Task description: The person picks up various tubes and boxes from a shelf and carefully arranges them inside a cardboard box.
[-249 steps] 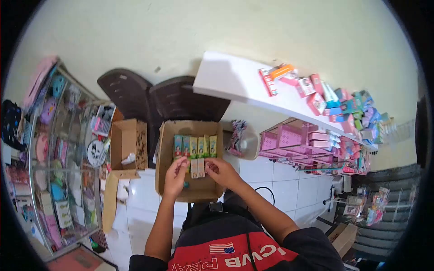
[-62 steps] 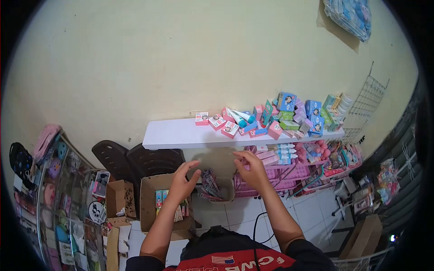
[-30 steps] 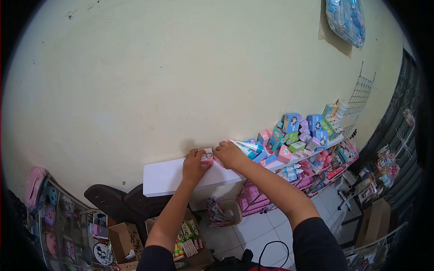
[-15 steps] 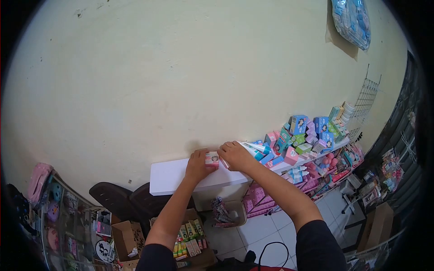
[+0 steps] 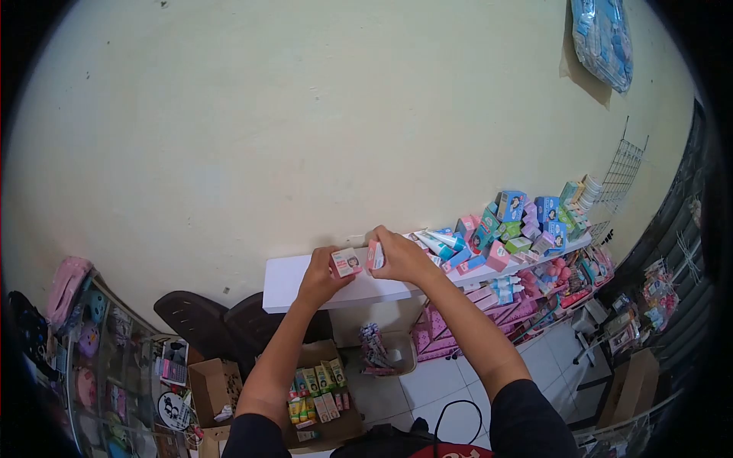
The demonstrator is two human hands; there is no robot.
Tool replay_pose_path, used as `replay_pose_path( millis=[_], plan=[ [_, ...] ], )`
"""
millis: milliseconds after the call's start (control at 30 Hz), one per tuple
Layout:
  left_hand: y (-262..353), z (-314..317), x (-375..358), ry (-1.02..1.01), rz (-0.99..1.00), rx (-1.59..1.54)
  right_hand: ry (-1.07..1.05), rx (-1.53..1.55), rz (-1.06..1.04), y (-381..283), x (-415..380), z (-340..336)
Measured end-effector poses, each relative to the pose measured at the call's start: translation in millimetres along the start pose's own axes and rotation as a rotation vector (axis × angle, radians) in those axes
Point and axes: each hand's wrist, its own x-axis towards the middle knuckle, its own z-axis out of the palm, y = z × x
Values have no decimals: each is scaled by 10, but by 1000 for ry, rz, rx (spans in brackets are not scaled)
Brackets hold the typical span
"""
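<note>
Over the white shelf (image 5: 294, 284), my left hand (image 5: 319, 276) is closed around a small pink and white box (image 5: 346, 262) with a face picture on it. My right hand (image 5: 395, 256) grips another small pink box (image 5: 376, 256), whose narrow side shows. A slim gap separates the two boxes. Right of my right hand, white and teal tubes (image 5: 437, 244) lie on the shelf beside a heap of pink, blue, green and purple boxes (image 5: 510, 206).
Below the shelf, an open carton (image 5: 350, 427) holds several yellow-green boxes, beside a bin (image 5: 405, 355). Dark chairs (image 5: 191, 320) stand to the left, near a glass display case (image 5: 103, 366). Pink racks (image 5: 439, 336) hang under the shelf's right part.
Both boxes have been lifted slightly off the shelf and moved apart, and the left one is tilted. The view has shifted a little.
</note>
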Motion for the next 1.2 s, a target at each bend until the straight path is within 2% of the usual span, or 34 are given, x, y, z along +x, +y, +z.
replay_pose_path(
  millis=[67, 100, 133, 167, 233, 300, 333, 367, 400, 433, 500, 567, 633, 800, 1067, 1200],
  plan=[
    [21, -120, -64, -9, -180, -196, 22, 99, 45, -69, -23, 69],
    [51, -180, -91, -6, -186, -192, 91, 220, 65, -115, -41, 119],
    [83, -240, -124, -19, -292, -437, 156, 341, 84, -162, -55, 163],
    [113, -306, -163, -27, -397, -683, 146, 347, 78, -203, -79, 192],
    [221, -457, -278, -43, -439, -755, -35, 647, 320, -433, -162, 137],
    [349, -586, -404, -66, -542, -1018, -85, 745, 385, -552, -237, 191],
    [455, -649, -464, -52, -547, -1013, -44, 889, 385, -560, -299, 281],
    [577, -707, -529, -36, -641, -1075, -4, 1032, 383, -579, -363, 346],
    [647, -748, -599, -16, -733, -1137, -17, 1128, 394, -611, -433, 366],
    [656, -770, -692, 3, -735, -1129, -33, 1132, 383, -613, -494, 399],
    [687, -807, -893, 16, -745, -1180, -59, 1611, 406, -616, -617, 456],
    [763, -846, -1056, 19, -766, -1049, -89, 1600, 411, -664, -759, 476],
    [791, -818, -1234, 84, -630, -955, -82, 1549, 418, -677, -880, 542],
    [1018, -810, -1561, 175, -611, -948, -185, 1524, 360, -717, -1127, 625],
    [1349, -628, -1968, 299, -703, -1007, -292, 1556, 363, -762, -1400, 671],
    [1488, -654, -2145, 320, -777, -921, -328, 1557, 327, -811, -1529, 835]
  ],
)
